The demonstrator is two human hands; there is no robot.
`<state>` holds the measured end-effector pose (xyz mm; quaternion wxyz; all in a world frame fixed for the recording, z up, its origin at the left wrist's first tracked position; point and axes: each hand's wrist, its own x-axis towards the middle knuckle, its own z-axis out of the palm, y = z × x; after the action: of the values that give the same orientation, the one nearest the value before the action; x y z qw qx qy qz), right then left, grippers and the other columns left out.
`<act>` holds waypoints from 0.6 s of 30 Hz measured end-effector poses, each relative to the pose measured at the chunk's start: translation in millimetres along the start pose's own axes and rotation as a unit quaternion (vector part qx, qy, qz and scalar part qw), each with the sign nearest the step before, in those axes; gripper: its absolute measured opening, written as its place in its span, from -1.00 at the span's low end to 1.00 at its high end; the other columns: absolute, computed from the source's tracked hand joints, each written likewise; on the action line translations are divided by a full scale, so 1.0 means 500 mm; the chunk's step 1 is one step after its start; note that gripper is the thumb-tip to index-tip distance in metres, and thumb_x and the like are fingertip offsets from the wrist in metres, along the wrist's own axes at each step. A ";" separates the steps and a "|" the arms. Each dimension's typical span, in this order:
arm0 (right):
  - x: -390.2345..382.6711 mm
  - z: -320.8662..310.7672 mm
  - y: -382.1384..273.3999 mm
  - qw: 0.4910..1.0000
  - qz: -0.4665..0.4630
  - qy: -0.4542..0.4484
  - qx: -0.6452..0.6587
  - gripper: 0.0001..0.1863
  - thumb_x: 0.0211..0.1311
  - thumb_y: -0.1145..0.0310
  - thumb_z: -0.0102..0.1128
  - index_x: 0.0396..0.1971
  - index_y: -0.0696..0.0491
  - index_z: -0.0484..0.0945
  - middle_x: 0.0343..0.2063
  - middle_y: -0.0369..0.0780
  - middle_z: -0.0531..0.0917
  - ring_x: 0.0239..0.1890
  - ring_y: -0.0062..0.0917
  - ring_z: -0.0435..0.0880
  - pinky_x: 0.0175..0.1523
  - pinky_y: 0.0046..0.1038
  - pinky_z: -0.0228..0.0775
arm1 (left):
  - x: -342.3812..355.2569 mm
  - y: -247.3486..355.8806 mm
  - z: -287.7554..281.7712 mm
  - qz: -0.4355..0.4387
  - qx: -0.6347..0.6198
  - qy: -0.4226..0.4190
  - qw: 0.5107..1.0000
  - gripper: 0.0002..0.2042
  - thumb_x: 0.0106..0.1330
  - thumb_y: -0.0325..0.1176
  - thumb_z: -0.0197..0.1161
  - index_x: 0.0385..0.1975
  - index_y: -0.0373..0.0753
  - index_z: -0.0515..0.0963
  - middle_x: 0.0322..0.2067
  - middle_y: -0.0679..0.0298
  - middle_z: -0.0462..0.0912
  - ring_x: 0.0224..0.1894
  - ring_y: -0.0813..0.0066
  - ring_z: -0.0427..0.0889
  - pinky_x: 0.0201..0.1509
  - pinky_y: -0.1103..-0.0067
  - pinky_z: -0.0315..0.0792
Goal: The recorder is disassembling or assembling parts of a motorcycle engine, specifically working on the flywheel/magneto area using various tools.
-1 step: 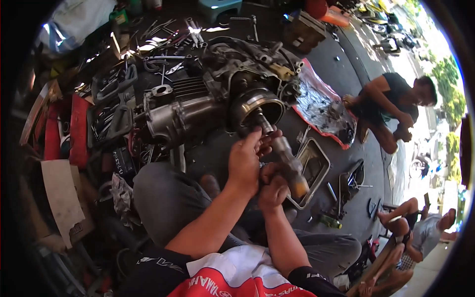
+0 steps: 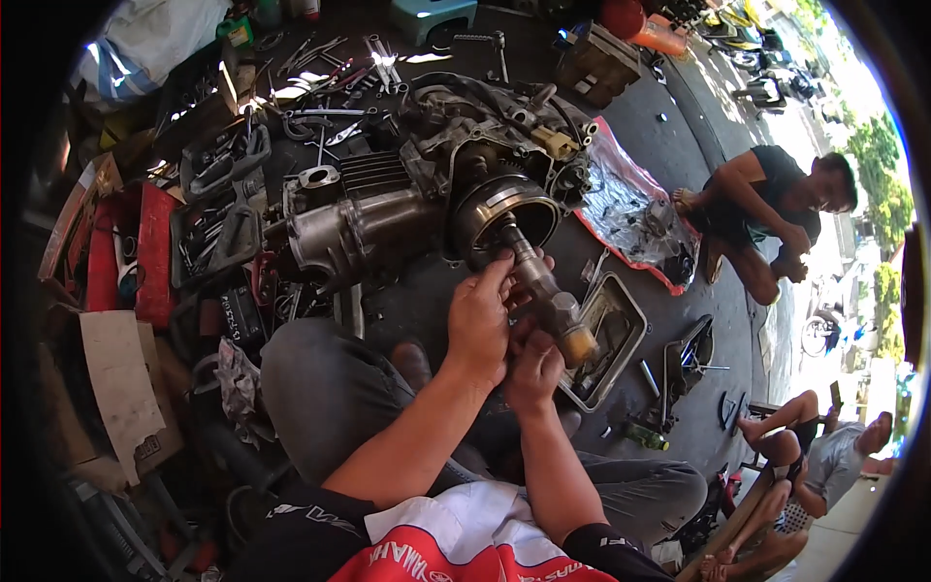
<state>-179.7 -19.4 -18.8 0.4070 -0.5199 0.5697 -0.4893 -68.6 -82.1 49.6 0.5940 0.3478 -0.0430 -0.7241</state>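
Observation:
In front of me lies a greasy engine (image 2: 364, 228) with cooling fins and an opened side. A round metal flywheel rotor (image 2: 474, 215) sits in that side, its hollow face toward me. What looks like an impact wrench (image 2: 556, 308), silvery with a yellowish rear end, points at the rotor's centre. Its socket (image 2: 524, 252) reaches the hub. My left hand (image 2: 479, 325) is closed around the front of the tool near the socket, index finger at the socket. My right hand (image 2: 533, 372) is closed under the rear body, its grip partly hidden.
A metal tray (image 2: 632, 335) stands right of the tool, with a green bottle (image 2: 648, 436) nearer me. Parts lie on a plastic sheet (image 2: 621, 175) beyond. Tool trays (image 2: 218, 233), a red box (image 2: 155, 257) and cardboard (image 2: 121, 388) crowd the left. A person (image 2: 771, 204) squats at the right.
The tool's rear end has shifted up and slightly left, and my right hand has risen a little with it. My left hand stays at the front.

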 end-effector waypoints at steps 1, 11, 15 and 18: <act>0.000 0.003 0.002 0.999 -0.043 0.009 0.016 -0.34 0.63 -0.33 -0.19 -0.23 0.04 0.48 -0.45 -0.40 0.42 -0.42 -0.68 0.32 -0.34 -0.54 0.08 | -0.007 0.000 0.003 -0.007 -0.024 0.005 1.000 -0.65 0.64 -0.19 0.10 0.12 -0.32 0.65 0.03 0.10 0.80 0.16 0.28 0.75 0.30 0.40 0.46; 0.011 0.002 -0.020 0.988 -0.105 -0.005 0.116 -0.28 0.59 -0.43 -0.14 -0.32 0.03 0.41 -0.52 -0.39 0.36 -0.48 -0.68 0.27 -0.35 -0.55 0.06 | 0.000 -0.001 -0.006 0.020 0.019 -0.011 1.000 -0.64 0.65 -0.17 0.08 0.13 -0.30 0.66 0.04 0.11 0.81 0.16 0.34 0.76 0.29 0.40 0.47; 0.015 -0.008 -0.029 1.000 -0.012 0.018 0.005 -0.32 0.62 -0.36 -0.07 -0.37 0.03 0.42 -0.53 -0.37 0.34 -0.48 -0.66 0.31 -0.37 -0.54 0.10 | -0.001 -0.008 -0.005 0.024 0.005 0.004 1.000 -0.65 0.63 -0.17 0.08 0.11 -0.26 0.68 0.05 0.12 0.82 0.12 0.38 0.76 0.25 0.43 0.46; 0.021 -0.009 -0.036 0.966 -0.130 -0.069 0.211 -0.29 0.60 -0.39 -0.05 -0.37 0.04 0.43 -0.49 -0.36 0.39 -0.47 -0.67 0.33 -0.39 -0.53 0.10 | 0.001 -0.009 -0.008 0.024 0.022 -0.001 0.999 -0.63 0.63 -0.13 0.09 0.07 -0.26 0.73 0.01 0.20 0.84 0.07 0.50 0.75 0.20 0.50 0.45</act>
<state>-182.0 -28.7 0.4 0.4789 -0.5241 0.3518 -0.6101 -70.0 -79.8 44.4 0.6037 0.3585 -0.0679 -0.7088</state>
